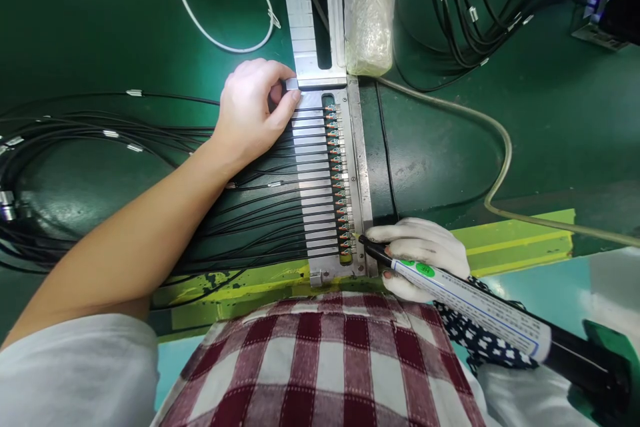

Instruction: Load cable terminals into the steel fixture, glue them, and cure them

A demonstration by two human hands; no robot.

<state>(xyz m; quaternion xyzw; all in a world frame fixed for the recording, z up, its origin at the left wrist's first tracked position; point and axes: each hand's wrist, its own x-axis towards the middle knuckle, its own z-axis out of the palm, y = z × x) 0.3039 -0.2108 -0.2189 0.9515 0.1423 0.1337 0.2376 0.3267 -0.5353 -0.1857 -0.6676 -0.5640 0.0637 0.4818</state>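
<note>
My bare left hand (253, 103) is closed at the upper left of a metal fixture (315, 193), thumb and forefinger pinching a small metal tab (292, 84). Several black cables (260, 203) cross the fixture's grooves. Their stripped ends, with small connectors (341, 177), lie in a row along its slot. In a white glove, my right hand (425, 253) grips a thick black pen-shaped tool (470, 303) with a white label and green stickers. Its dark narrow tip is by the lower connectors; I cannot tell whether it touches them. The hinged metal cover (305, 27) extends away beyond the fixture.
A plastic-wrapped block (370, 13) lies beside the cover. Coiled black cables (455, 13) are at the upper right, more at the left. A white cable loop (225, 47) lies at the top. A pale hose (500, 140) crosses the green table (440, 147) on the right.
</note>
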